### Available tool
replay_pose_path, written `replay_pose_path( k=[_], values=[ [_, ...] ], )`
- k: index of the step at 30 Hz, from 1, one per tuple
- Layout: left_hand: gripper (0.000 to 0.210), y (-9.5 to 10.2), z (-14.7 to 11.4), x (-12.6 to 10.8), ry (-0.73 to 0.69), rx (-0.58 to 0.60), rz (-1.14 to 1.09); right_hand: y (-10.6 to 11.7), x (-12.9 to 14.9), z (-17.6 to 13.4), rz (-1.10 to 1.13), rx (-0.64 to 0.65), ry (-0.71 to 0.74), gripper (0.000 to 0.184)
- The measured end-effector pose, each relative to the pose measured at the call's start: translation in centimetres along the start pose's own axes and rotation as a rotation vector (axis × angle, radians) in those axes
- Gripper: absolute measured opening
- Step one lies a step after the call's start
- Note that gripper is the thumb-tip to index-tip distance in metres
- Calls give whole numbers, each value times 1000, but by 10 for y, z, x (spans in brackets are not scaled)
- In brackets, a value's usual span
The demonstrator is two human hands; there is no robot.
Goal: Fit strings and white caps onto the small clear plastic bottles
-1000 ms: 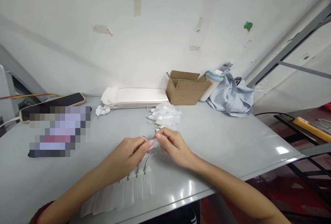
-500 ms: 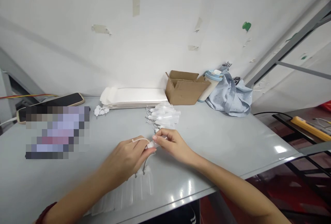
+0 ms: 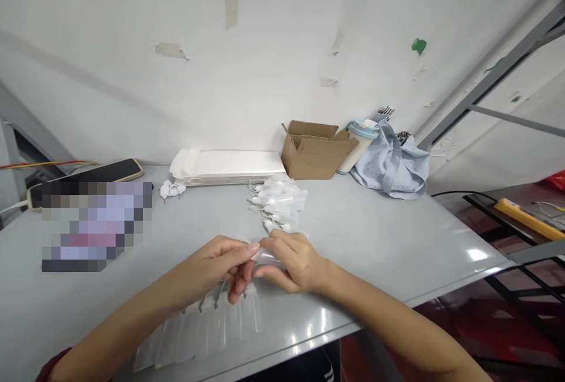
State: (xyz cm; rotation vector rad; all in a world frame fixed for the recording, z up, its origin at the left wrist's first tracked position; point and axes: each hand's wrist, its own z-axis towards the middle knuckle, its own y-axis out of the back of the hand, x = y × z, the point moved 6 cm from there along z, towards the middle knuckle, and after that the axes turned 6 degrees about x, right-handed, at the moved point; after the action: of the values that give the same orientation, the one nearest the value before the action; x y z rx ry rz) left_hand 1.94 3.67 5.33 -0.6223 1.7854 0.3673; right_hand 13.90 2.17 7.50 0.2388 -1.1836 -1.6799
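Between my two hands, over the grey table, is a clear plastic tube (image 3: 270, 257). My right hand (image 3: 295, 261) is closed around its right part, fingers on top and thumb below. The thumb and fingers of my left hand (image 3: 225, 259) pinch its left end, where they hide most of the white cap. Below the hands several similar clear tubes (image 3: 198, 335) lie side by side near the table's front edge, with thin cords at their upper ends. Just beyond my right hand lies a pile of clear tubes (image 3: 282, 196) with white caps and cords.
A stack of flat white boxes (image 3: 229, 164) lies against the wall, beside an open cardboard box (image 3: 315, 158). Small white pieces (image 3: 171, 189) sit left of the pile. A cup (image 3: 355, 143), blue cloth (image 3: 392, 164), phone (image 3: 128, 169) and blurred-out device (image 3: 97, 229) surround the work area.
My left hand has turned, its fingers now curled below the tube. My right hand has shifted slightly down and wraps the tube more fully. More of the front row of tubes shows.
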Motion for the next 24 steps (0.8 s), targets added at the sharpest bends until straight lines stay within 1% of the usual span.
replay_pose_path(
  k=[1, 2, 4, 6, 8, 11, 13, 15, 16, 17, 18, 20, 21, 22, 24],
  values=[
    [47, 1, 0, 0, -4, -16, 23, -1, -2, 0, 35, 17, -47, 37],
    [47, 2, 0, 0, -17, -48, 65, -1, -5, 1, 114, 34, -108, 37],
    [47, 4, 0, -2, -56, -153, 205, -3, -11, 2, 355, 73, -236, 35],
    [46, 5, -3, -7, -129, -266, 412, -5, -16, 2, 624, 109, -351, 35],
    [41, 0, -8, -15, -260, -351, 673, -11, -21, 1, 891, 163, -450, 37],
    [32, -15, -18, -27, -549, -437, 1028, -25, -23, -3, 1279, 311, -567, 43],
    [29, -26, -23, -30, -703, -464, 1191, -34, -21, -7, 1464, 429, -607, 44],
    [29, -31, -25, -31, -768, -472, 1282, -39, -19, -10, 1569, 517, -622, 42],
    [30, -31, -24, -31, -761, -465, 1294, -41, -18, -10, 1592, 540, -626, 41],
    [30, -29, -23, -31, -730, -451, 1279, -41, -18, -10, 1592, 535, -634, 40],
    [30, -24, -20, -30, -677, -429, 1244, -41, -20, -8, 1566, 503, -647, 39],
    [30, -8, -14, -28, -526, -404, 1152, -37, -27, -5, 1451, 377, -692, 37],
    [31, 4, -12, -26, -438, -417, 1117, -33, -32, -4, 1365, 298, -715, 36],
    [34, 17, -11, -25, -351, -455, 1099, -27, -36, -3, 1259, 217, -726, 34],
    [38, 48, -13, -22, -159, -593, 1118, -12, -44, 0, 1006, 77, -694, 31]
  ],
)
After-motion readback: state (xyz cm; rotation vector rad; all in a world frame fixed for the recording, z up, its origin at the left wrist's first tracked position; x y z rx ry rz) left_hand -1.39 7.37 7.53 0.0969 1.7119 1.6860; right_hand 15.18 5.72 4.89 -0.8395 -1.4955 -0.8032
